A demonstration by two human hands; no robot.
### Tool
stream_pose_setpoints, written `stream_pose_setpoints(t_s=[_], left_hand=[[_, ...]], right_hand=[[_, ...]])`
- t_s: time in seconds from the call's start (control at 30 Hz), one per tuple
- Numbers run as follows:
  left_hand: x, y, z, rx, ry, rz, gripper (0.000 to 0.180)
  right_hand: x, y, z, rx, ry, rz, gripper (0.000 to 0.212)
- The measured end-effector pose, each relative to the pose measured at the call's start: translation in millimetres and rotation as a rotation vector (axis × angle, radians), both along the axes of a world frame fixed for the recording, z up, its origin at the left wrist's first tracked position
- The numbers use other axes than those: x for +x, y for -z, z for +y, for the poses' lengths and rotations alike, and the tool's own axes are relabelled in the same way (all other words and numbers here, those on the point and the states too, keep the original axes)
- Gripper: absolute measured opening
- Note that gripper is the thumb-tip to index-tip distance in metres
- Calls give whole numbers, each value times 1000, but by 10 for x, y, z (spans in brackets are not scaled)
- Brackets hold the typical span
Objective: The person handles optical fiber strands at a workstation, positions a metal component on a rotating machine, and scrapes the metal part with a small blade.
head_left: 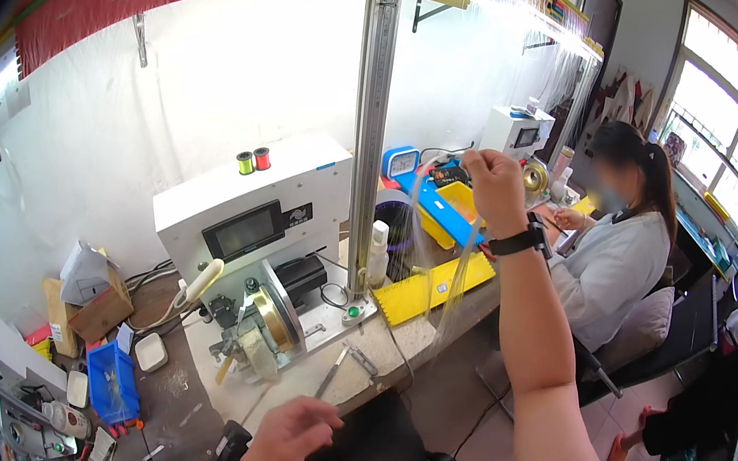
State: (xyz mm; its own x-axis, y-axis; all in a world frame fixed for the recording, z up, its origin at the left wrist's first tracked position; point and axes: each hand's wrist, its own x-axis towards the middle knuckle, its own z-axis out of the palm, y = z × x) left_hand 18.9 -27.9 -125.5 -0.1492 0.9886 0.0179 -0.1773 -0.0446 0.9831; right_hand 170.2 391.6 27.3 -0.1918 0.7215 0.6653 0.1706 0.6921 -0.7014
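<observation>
My right hand (493,189) is raised in front of me, its fingers closed in a pinch. From it hangs a loose bundle of thin translucent strands (420,202), trailing down past a yellow toothed strip (436,289) on the bench. My left hand (295,437) is low, near the bench's front edge, with fingers loosely apart and nothing visible in them. Just beyond it lie a slim pen-like tool (331,371) and a small metal tool (362,360). A white winding machine (250,204) with a dark screen and a brass-coloured wheel (274,319) stands past the left hand.
A metal post (368,127) rises beside the machine. Blue tray (113,383), cardboard box (102,302) and loose parts crowd the left. A white bottle (378,253) and blue clock (400,162) stand behind the strip. At right, a person in white (615,256) sits working; another stands behind.
</observation>
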Motion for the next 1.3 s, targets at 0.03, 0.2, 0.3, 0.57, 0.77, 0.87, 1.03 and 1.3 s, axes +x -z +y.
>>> stream_pose_setpoints(t_s=[0.03, 0.2, 0.3, 0.57, 0.77, 0.87, 1.03, 1.3], left_hand=[[12, 0, 27, 26, -11, -8, 25], [-12, -56, 292, 359, -232, -526, 27], [-66, -146, 503, 465, -292, -626, 26], [-225, -392, 1360, 374, -564, -48, 31], [-307, -595, 2072, 332, -745, 363, 49], [-325, -640, 2341, 400, -983, 785, 58], [-394, -658, 2656, 345, -1004, 774, 57], [-460, -685, 2183, 103, -513, -35, 29]], right_hand=[[-66, 11, 38, 0, -11, -3, 36], [-581, 121, 247, -78, -51, -69, 38], [-896, 147, 327, -137, -182, -48, 35], [-1311, 183, 501, -634, -857, -149, 22], [-1431, 211, 741, -810, -1132, -278, 14], [-1491, 227, 788, -809, -1245, -273, 9], [-1522, 238, 822, -883, -1192, -321, 17], [-1492, 210, 750, -752, -1128, -441, 16]])
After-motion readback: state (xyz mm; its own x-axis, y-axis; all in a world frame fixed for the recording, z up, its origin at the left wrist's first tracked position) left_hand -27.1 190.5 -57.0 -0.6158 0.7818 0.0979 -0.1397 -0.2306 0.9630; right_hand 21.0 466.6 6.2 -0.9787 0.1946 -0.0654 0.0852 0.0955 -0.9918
